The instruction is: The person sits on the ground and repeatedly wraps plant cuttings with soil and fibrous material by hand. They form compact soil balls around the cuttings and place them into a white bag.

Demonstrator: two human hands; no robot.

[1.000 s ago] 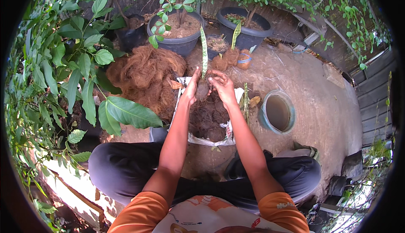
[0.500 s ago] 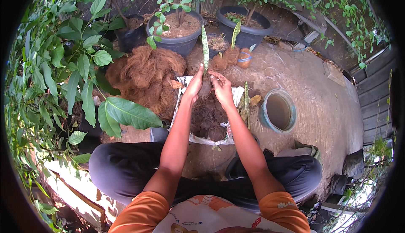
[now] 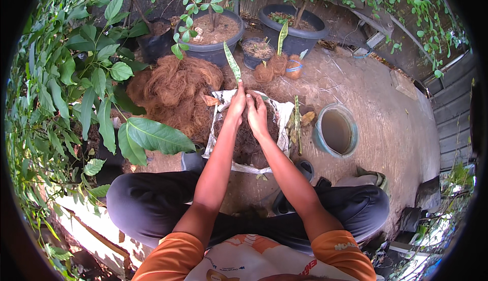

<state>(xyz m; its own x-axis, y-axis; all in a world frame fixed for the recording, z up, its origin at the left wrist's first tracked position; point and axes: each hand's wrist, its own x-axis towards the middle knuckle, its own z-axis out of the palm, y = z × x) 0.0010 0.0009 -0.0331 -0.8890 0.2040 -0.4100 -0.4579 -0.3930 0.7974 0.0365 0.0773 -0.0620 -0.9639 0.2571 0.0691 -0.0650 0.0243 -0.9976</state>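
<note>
My left hand (image 3: pixel 237 103) is closed around the lower end of a snake plant leaf (image 3: pixel 232 63), its thumb along the leaf. The mottled green blade tilts up and to the left. Close against it, my right hand (image 3: pixel 257 114) curls with its fingers pressed together; what lies between the palms is hidden. Both hands are over an opened white sack (image 3: pixel 281 112) filled with dark, fibrous soil (image 3: pixel 247 151).
Brown coconut fibre (image 3: pixel 170 90) is heaped left of the sack. Beyond stand large pots (image 3: pixel 211 52), a small pot (image 3: pixel 256 52) and fibre-wrapped balls (image 3: pixel 278 65), one with a leaf. At right are a cut leaf (image 3: pixel 297 123) and a bucket of murky water (image 3: pixel 336 131).
The leaf has swung from nearly upright to leaning left and sits lower. My right hand has drawn in toward my left, its fingers closer together.
</note>
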